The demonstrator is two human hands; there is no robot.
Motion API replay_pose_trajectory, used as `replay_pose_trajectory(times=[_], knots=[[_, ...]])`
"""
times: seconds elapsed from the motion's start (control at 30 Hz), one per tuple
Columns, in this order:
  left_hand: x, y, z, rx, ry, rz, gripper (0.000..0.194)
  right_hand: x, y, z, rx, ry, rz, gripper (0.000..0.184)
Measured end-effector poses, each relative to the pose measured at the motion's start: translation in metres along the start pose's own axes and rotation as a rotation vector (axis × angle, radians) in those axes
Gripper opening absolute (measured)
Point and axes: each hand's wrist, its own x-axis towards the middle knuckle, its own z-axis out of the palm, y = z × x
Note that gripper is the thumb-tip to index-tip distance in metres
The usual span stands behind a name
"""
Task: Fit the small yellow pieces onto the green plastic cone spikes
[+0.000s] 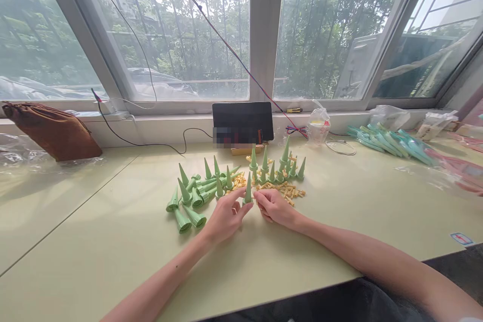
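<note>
Between the thumb and fingers of my left hand (pixel 225 215), a green plastic watering spike (pixel 248 192) is held upright, its point facing up. My right hand (pixel 274 206) is pinched close to the side of that spike; whatever small thing its fingertips hold is hidden. Beyond my left hand lies a group of green spikes (pixel 196 196), some standing, others on their sides with open ends showing. More spikes (pixel 285 156) stand upright behind my right hand, some with yellow pieces at them. Small yellow plastic pieces (pixel 289 192) are heaped beside my right hand, and others (pixel 238 180) lie among the left group.
A dark-screened tablet (pixel 242 123) leans near the windowsill. A brown drawstring bag (pixel 53 131) sits at the left. Towards the back right are a plastic-wrapped cup (pixel 318 128), a coiled white cable (pixel 340 148) and bagged teal strips (pixel 392 142). A black cable (pixel 158 145) crosses the back left.
</note>
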Motion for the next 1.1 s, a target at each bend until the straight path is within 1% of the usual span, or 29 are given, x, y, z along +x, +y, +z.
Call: replay_pose_trajectory(times=[0.13,0.23,0.3,0.37,0.47,0.57,0.63,0.73,0.9,1.0,1.1], knots=[[-0.001,-0.001,0.0,-0.029,-0.012,-0.034,0.036,-0.001,0.0,0.0,-0.048,0.003,-0.019,0.047],[-0.001,-0.002,-0.001,-0.141,-0.046,-0.107,0.042,-0.001,-0.001,-0.001,-0.129,0.005,-0.031,0.047],[0.0,-0.002,-0.002,-0.232,-0.075,-0.177,0.046,-0.002,-0.001,-0.002,-0.228,0.019,-0.078,0.047],[0.0,0.0,-0.003,-0.304,-0.098,-0.26,0.05,-0.002,-0.002,-0.003,-0.355,0.05,-0.159,0.046],[0.001,0.004,-0.005,-0.384,-0.108,-0.371,0.06,-0.002,-0.002,-0.003,-0.506,0.088,-0.258,0.044],[0.0,0.006,-0.008,-0.427,-0.134,-0.409,0.065,-0.002,-0.001,-0.003,-0.555,0.091,-0.285,0.042],[0.0,0.006,-0.008,-0.434,-0.143,-0.409,0.064,-0.002,0.0,-0.003,-0.559,0.092,-0.284,0.042],[0.001,0.003,-0.007,-0.42,-0.119,-0.386,0.063,-0.001,0.001,-0.003,-0.554,0.098,-0.281,0.041],[0.0,-0.004,-0.004,-0.298,-0.098,-0.252,0.051,0.0,0.0,-0.003,-0.483,0.092,-0.263,0.041],[-0.001,-0.004,-0.002,-0.181,-0.05,-0.144,0.044,-0.001,0.0,-0.002,-0.386,0.074,-0.191,0.042],[-0.001,-0.001,-0.001,-0.072,0.012,-0.063,0.038,-0.001,0.0,-0.001,-0.197,0.017,-0.063,0.043]])
